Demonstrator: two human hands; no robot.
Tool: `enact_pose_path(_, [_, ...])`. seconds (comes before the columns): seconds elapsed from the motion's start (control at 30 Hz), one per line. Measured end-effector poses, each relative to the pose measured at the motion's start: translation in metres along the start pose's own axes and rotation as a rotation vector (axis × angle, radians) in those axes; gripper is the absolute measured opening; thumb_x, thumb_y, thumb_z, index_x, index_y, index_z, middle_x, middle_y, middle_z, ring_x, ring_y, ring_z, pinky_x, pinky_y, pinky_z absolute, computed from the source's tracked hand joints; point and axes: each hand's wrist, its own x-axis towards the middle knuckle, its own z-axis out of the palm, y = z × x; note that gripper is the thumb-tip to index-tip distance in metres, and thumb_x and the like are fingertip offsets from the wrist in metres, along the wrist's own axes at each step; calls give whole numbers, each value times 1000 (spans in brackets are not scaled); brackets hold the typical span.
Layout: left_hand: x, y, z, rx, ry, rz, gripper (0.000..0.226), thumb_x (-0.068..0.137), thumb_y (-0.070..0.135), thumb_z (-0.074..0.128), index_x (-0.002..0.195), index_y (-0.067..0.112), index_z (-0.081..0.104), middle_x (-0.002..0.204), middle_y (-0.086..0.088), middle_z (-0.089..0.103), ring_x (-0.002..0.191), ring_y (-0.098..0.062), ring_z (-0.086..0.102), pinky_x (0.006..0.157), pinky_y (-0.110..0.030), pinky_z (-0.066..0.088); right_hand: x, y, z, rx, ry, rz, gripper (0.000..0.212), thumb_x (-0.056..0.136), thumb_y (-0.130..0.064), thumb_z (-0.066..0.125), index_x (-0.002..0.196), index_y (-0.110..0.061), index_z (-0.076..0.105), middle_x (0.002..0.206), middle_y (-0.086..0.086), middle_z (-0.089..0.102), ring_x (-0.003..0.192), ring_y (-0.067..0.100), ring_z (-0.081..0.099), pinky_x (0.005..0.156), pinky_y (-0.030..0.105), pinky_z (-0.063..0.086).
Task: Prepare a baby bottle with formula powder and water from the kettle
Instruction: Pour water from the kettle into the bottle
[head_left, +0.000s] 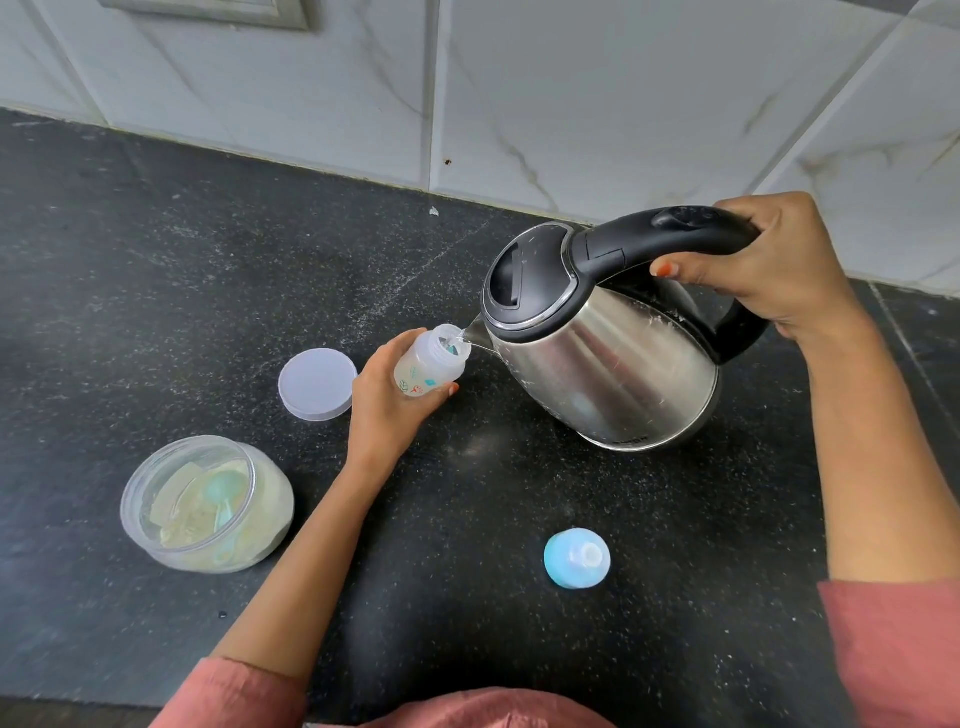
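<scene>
My left hand grips a small clear baby bottle with leaf prints, its open mouth tilted toward the kettle. My right hand holds the black handle of a steel kettle, which is tipped to the left. A thin stream of water runs from the spout into the bottle's mouth. The bottle's blue cap with its teat lies on the counter in front of the kettle. An open clear jar of pale formula powder with a teal scoop inside sits at the front left.
The jar's round pale lid lies flat just left of my left hand. Everything rests on a black speckled stone counter. A white marble-tiled wall runs along the back.
</scene>
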Motion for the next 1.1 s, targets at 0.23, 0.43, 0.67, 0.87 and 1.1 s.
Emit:
enact_pose_path(0.23, [1,-3,0,1,4,3,60,66,15,81,120,18,56,119,1,61,110,-12,51,92,-22,37,0,-2,2,3,35,11,52,45,-54,73,75,-12,65,48,-21,56,46,-3,46,46,9,30])
enact_pose_path(0.43, [0,-1,0,-4,9,4,60,66,14,81,120,18,56,118,3,60,107,-8,50,89,-17,35,1,0,1,-22,36,0,72,41,-64,75,77,-1,67,48,-15,56,48,-2,44,48,13,30])
enact_pose_path(0.67, [0,-1,0,-8,8,1,60,66,15,81,120,18,56,118,4,60,108,-9,50,91,-20,36,2,3,-1,-58,31,-8,67,44,-56,73,75,3,65,46,-18,54,44,-2,43,45,10,28])
enact_pose_path(0.87, [0,-1,0,-11,5,0,61,66,15,81,121,17,56,119,2,60,107,-7,49,90,-18,36,2,3,0,-52,32,-8,63,44,-58,73,75,-5,67,47,-16,55,46,-1,44,46,11,29])
enact_pose_path(1.1, [0,-1,0,-6,11,-5,60,66,15,82,120,18,56,119,2,60,108,-9,50,92,-22,37,3,3,0,-56,7,-12,64,46,-56,81,72,0,64,43,-18,51,43,-1,42,44,10,27])
